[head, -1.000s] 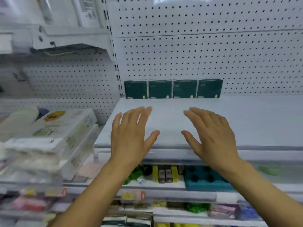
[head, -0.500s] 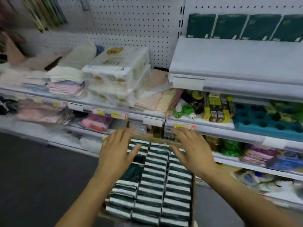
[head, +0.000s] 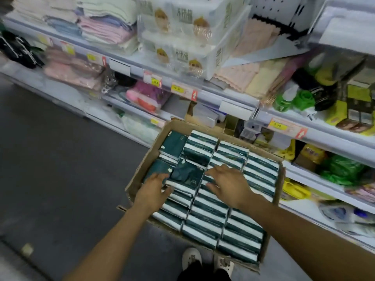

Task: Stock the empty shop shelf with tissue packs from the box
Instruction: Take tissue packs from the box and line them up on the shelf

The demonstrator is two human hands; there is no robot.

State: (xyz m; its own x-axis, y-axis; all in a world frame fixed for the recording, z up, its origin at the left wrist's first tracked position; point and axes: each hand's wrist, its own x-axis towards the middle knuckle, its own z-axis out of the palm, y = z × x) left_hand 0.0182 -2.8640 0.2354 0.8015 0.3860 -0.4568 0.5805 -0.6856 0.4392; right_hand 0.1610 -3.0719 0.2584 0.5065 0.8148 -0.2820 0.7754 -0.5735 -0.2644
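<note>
A cardboard box [head: 281,180] sits on the floor in front of the shelves, packed with several dark green tissue packs [head: 233,226] standing on edge in rows. A few packs [head: 174,144] at the box's far left lie flat. My left hand [head: 155,188] reaches into the left side of the box, fingers spread over the packs there. My right hand [head: 228,184] hovers over the middle rows with straight, spread fingers. Neither hand holds a pack. Only a white corner of the shelf [head: 345,27] being stocked shows at the top right.
Stocked shelves run across the top: folded towels [head: 105,27], large white tissue bundles [head: 182,37], green and yellow goods [head: 300,98] on the right. Price-tag rails [head: 176,89] edge the shelves. Dark floor [head: 60,179] lies to the left. My shoes [head: 207,260] stand just before the box.
My view has dropped from the white shelf with its row of green packs down to the box. Both hands came down from the shelf and now reach into the box.
</note>
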